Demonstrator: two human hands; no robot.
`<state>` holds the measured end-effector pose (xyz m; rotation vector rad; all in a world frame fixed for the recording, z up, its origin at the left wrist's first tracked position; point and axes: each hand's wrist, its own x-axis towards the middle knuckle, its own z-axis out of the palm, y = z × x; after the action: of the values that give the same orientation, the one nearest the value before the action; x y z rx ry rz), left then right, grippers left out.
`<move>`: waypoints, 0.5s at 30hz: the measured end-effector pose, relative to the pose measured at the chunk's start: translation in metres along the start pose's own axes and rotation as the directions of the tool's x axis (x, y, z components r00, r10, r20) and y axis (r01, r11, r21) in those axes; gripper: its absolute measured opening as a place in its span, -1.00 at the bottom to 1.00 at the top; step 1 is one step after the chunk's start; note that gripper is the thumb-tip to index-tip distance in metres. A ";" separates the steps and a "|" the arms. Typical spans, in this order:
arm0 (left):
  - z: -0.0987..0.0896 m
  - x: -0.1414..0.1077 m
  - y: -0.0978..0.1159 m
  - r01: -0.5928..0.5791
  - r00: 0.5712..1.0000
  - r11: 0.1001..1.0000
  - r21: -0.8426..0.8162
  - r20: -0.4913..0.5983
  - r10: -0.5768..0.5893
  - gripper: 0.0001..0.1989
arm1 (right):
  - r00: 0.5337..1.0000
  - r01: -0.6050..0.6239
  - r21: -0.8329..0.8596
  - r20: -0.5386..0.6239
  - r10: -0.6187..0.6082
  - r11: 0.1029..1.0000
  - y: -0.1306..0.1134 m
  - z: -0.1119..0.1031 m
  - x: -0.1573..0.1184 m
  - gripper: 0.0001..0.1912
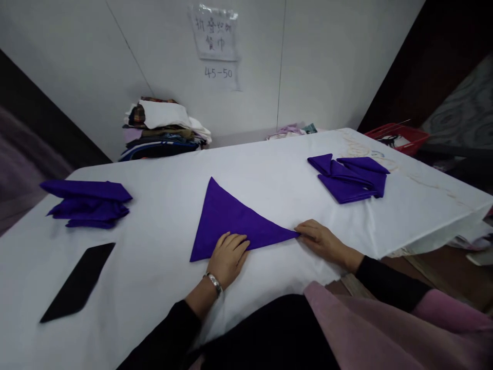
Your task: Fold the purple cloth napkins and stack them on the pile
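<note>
A purple cloth [231,216] lies folded into a triangle on the white-covered table [162,288], one corner pointing away from me and one to the right. My left hand [227,257] rests on its near edge, fingers laid flat on the fabric, with a silver band at the wrist. At the right tip of the triangle, my right hand [318,240] pinches the corner between thumb and fingers.
Purple cloths lie stacked at the left [88,203], and folded purple pieces [350,177] at the right. A black flat piece [79,282] is near left. Behind are piled garments [164,128], a red basket [412,137] and a wall sign [215,38].
</note>
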<state>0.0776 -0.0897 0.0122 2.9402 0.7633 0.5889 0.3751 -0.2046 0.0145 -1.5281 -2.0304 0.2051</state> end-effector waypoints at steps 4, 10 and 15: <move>0.006 0.001 -0.003 0.006 1.000 1.000 0.004 -0.024 -0.006 -0.78 | 1.000 0.022 -0.037 0.003 -0.022 0.999 0.001 0.004 0.003 -0.74; 0.009 -0.001 -0.003 0.013 0.998 1.000 0.022 -0.054 -0.012 -0.77 | 0.998 0.064 -0.142 -0.019 -0.067 0.988 0.002 0.003 0.009 -0.75; 0.009 -0.002 0.000 0.045 0.999 0.998 0.043 0.011 -0.045 -0.76 | 0.992 0.115 -0.247 0.080 -0.098 0.962 -0.003 0.000 0.011 -0.73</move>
<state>0.0790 -0.0899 0.0031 2.9536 0.8493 0.5585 0.3707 -0.1952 0.0200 -1.5720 -2.2548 -0.0465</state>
